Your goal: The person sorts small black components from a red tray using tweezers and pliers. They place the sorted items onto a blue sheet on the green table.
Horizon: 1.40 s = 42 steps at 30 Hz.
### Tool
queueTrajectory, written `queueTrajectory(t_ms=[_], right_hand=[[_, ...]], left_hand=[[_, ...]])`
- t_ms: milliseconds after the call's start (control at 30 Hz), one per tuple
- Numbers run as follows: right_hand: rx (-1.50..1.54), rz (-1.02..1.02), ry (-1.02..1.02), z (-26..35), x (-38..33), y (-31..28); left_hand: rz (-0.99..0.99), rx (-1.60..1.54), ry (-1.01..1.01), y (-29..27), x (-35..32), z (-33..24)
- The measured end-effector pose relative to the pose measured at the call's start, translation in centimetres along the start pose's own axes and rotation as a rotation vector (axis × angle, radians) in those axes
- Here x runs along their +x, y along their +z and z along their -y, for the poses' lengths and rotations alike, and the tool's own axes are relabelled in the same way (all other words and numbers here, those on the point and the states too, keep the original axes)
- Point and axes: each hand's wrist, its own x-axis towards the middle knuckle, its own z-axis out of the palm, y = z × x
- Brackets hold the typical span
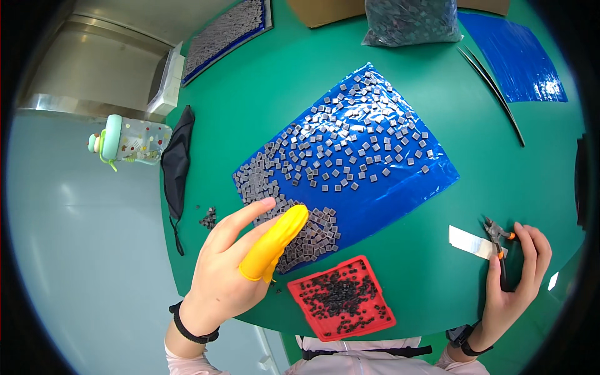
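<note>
Grey tiles (pixel 320 231), any markings indiscernible

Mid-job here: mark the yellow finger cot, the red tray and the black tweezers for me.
Yellow finger cot (pixel 277 244): head view, middle of its sleeve.
Red tray (pixel 300 292): head view, bare patch by its upper-left corner.
Black tweezers (pixel 505 107): head view, middle of the body.

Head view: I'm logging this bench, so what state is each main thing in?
Left hand, fingers extended, yellow cover on one
Right hand, fingers bent
Nippers, handles spread
Blue sheet, partly covered with grey squares
Red tray, holding black pieces
Clear bag, filled
Tweezers, lying unheld
Bottle, capped
</note>
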Motion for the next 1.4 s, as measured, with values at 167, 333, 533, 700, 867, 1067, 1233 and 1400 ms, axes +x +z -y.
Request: queueTrajectory(t_ms=[167, 333, 533, 700, 867, 1067, 1233, 1400], right_hand=[[-0.05, 0.004, -0.003, 0.3, 0.0, -0.2], [-0.031, -0.007, 0.002, 0.5, -0.1, 0.0], [-0.001, -0.079, -0.021, 0.0, -0.7, -0.1], [0.054, -0.102, -0.001, 0.1, -0.9, 0.6], [-0.029, -0.201, -0.008, 0.1, -0.8, 0.2], [-0.083, -0.245, -0.048, 0.7, -0.9, 0.8], [-0.083, -0.233, -0.048, 0.9, -1.1, 0.6], [-0.022, -0.183, -0.07, 2.9, -1.6, 1.0]], left_hand=[[-0.04, 0.072, -0.13, -1.7, -0.6, -0.8], [-0.248, 0.067, -0.451, -4.6, -5.8, -1.5], [-0.275, -0.187, -0.783, -0.4, -12.3, -1.0], [-0.418, -0.373, -0.978, 2.9, -14.8, -2.1], [-0.504, -0.366, -0.951, 4.6, -14.3, -2.0], [-0.591, -0.335, -0.878, 6.2, -14.1, -1.8], [-0.587, -0.373, -0.826, 5.4, -14.1, -1.4], [-0.555, -0.498, -0.846, 5.2, -13.8, -0.7]])
